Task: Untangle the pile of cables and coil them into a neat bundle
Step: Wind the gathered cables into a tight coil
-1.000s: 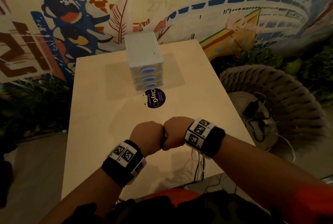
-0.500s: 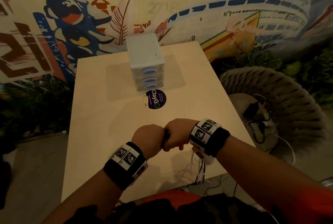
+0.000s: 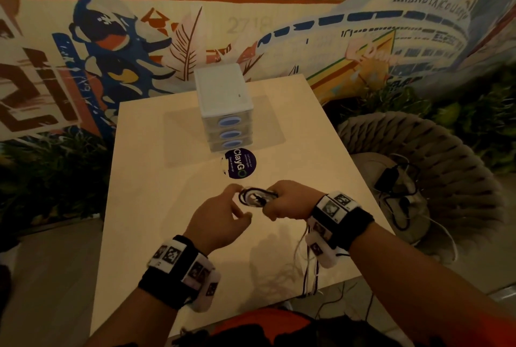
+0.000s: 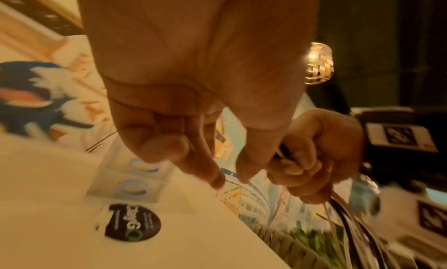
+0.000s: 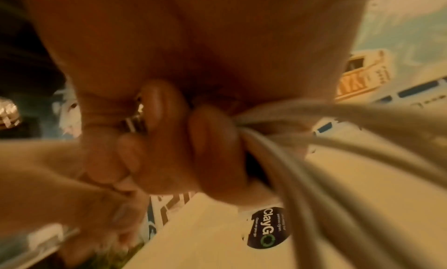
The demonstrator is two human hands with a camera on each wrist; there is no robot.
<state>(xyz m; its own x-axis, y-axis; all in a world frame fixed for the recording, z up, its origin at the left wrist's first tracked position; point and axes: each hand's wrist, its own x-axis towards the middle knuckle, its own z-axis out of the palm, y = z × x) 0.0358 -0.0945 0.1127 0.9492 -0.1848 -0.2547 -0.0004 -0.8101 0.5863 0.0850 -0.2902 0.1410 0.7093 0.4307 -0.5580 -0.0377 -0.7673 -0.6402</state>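
- Since the earlier view the two fists, then pressed knuckle to knuckle, have come apart, and a small loop of cable has come into sight between them
- Nearest, loose lengths of the thin black and pale round-sheathed cables point(image 3: 308, 268) hang from under the right wrist, over the table's front edge; this is slack not yet wound, so the coiling looks only partly done
- The right hand point(image 3: 290, 201) is a closed fist wrapped round the gathered strands; in the right wrist view several smooth, pale cords fan out from between its curled fingers point(image 5: 212, 150), held tight probably to anchor the bundle
- The left hand point(image 3: 220, 218) is half curled, forefinger and thumb tip drawn close; it seems to pinch a strand at the far side of the loop, though blur leaves the contact unsure
- Between the hands the small dark oval coil point(image 3: 255, 197) stands clear above the pale, smooth, matt tabletop point(image 3: 156, 207), likely so turns can be added freely
- Farther back lies a round dark sticker point(image 3: 240, 163), glossy with white lettering
- Just beyond it stands a white plastic mini drawer unit point(image 3: 223, 95) with translucent drawers and blue oval handles
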